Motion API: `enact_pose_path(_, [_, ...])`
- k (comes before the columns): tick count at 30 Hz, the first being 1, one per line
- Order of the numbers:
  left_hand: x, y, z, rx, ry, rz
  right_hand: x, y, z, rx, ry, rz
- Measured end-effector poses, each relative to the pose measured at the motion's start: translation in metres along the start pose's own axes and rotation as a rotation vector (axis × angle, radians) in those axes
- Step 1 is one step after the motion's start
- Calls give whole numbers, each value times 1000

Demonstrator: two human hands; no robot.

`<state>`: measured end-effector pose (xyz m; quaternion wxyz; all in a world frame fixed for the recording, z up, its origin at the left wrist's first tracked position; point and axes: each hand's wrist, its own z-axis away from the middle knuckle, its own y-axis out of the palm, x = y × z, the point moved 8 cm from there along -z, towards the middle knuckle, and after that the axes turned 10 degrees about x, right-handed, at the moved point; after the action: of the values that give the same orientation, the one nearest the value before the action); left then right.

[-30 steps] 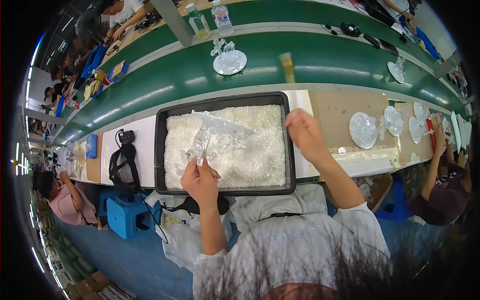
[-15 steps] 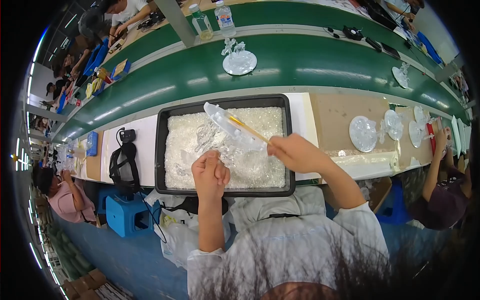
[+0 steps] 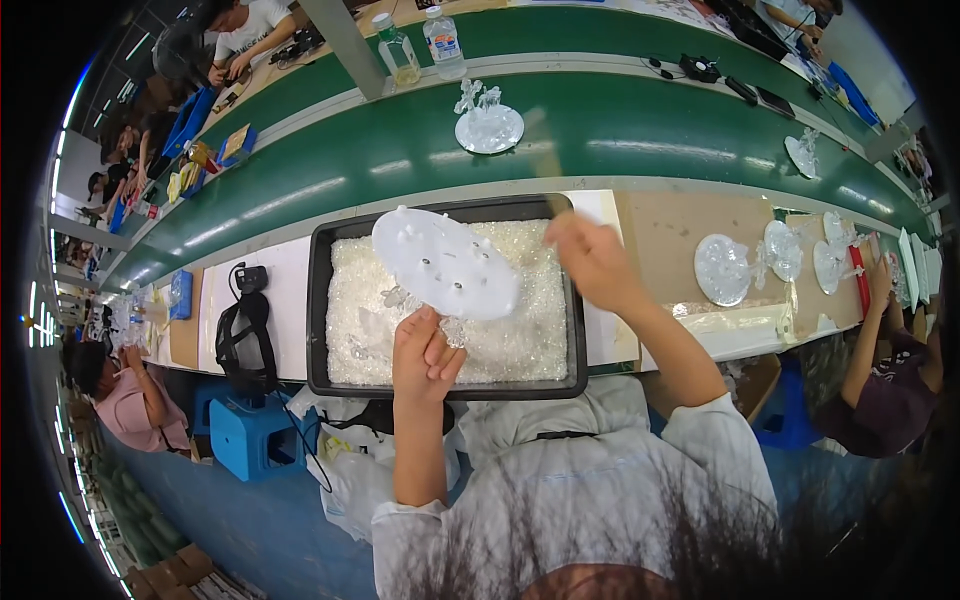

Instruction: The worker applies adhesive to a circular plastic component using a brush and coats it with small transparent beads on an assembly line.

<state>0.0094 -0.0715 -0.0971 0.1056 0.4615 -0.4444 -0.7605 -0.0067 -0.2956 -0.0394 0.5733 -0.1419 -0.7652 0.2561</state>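
Over a black tray (image 3: 320, 345) of clear glittering granules, my left hand (image 3: 425, 355) pinches a clear ornament by its decorated part. The ornament's white oval base (image 3: 450, 265) is tilted, with its underside and small round feet toward me. My right hand (image 3: 595, 262), to the right of the base and apart from it, is closed round a thin yellowish stick-like tool (image 3: 545, 160). That tool points upward and is smeared by motion, so its tip cannot be made out.
Similar ornaments stand on the green belt (image 3: 489, 130) and on the brown board (image 3: 680, 230) at right. A black strap (image 3: 245, 335) lies left of the tray. Bottles (image 3: 444, 45) stand beyond the belt. Co-workers sit at left and right; a blue stool (image 3: 245, 440) is below left.
My left hand has turned the base so its underside faces me more fully. My right hand has swung the stick up and away from the base. The belt ornament sits slightly farther right.
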Motion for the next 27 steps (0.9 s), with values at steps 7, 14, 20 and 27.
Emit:
enact_pose_path(7, [4,3,4,55,-60,7,-13,-27,-25,-171,97,-228])
enact_pose_path(14, [8,3,4,135,-84,191,-12,-32,-44,-141,75,-181])
enact_pose_path(20, [14,10,0,242,-145,314,-5,-31,-53,-156,52,-157])
enact_pose_path(27, [13,24,-1,394,-200,311,-2,-9,-66,104,42,171])
